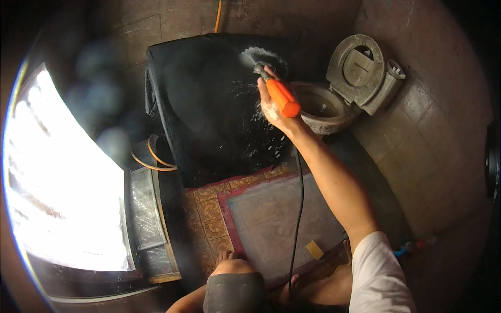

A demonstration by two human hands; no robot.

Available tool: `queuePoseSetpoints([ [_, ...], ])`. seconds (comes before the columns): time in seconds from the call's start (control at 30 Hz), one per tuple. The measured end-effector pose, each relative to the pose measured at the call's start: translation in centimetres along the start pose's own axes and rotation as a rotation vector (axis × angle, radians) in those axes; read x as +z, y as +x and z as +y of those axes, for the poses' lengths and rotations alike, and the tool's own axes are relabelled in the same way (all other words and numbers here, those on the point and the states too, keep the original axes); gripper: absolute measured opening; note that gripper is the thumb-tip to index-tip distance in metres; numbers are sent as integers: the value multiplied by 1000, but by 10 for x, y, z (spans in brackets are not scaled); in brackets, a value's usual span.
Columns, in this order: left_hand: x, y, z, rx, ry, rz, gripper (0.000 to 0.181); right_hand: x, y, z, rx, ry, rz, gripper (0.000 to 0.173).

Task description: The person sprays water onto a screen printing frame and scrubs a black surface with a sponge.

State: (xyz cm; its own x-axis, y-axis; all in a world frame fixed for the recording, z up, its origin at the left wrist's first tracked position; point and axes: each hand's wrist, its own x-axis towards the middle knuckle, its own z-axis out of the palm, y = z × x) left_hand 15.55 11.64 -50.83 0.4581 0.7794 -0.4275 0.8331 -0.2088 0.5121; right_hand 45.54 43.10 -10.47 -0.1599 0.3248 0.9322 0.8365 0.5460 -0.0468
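Note:
My right hand [270, 107] grips a spray gun with an orange handle [282, 98]. From its metal nozzle [260, 69] a white fan of water [260, 54] hits the upper right of a black cloth [207, 101] draped over something I cannot make out. Droplets fly below the wrist. A thin black hose [300, 195] hangs down from near that hand. Low in the picture, fingers of my left hand [225, 256] show beside my bent knee; what they touch is hidden. Near them lies a flat framed panel [274, 211] with a red border, and a yellow block [314, 249] rests on it.
A grimy toilet [327, 117] with its seat raised stands right of the cloth. Orange hose loops [160, 166] and framed panels [146, 211] lie at left, near a glaring bright sheet [66, 187]. Patterned brown tiles [211, 219] show between cloth and panel.

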Motion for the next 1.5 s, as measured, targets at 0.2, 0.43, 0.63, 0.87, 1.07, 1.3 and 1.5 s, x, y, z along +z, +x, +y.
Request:
queuePoseSetpoints([
  [0.2, 33, -20, -13, 98, 49, 167, 47, 8, 8, 4, 266, 0, 114, 32],
  [0.43, 14, -12, -33, 85, 72, 223, 46, 15, 5, -24, 454, 149, 36, 35],
  [0.63, 5, -12, -46, 78, 85, 230, 46, 25, 4, 0, 197, -139, 94, 36],
  [0.87, -1, -8, -50, 84, 99, 241, 46, 54, 40, -29, 393, 122, -3, 38],
  [1.07, -2, -11, -57, 71, 106, 254, 45, 41, 43, 7, 205, -141, 54, 33],
  [1.3, 0, -8, -64, 74, 124, 264, 45, 8, 25, 52, 93, -333, 82, 33],
  [1.5, 3, -10, -71, 79, 128, 281, 45, -25, -8, 66, 343, -33, -228, 27],
])
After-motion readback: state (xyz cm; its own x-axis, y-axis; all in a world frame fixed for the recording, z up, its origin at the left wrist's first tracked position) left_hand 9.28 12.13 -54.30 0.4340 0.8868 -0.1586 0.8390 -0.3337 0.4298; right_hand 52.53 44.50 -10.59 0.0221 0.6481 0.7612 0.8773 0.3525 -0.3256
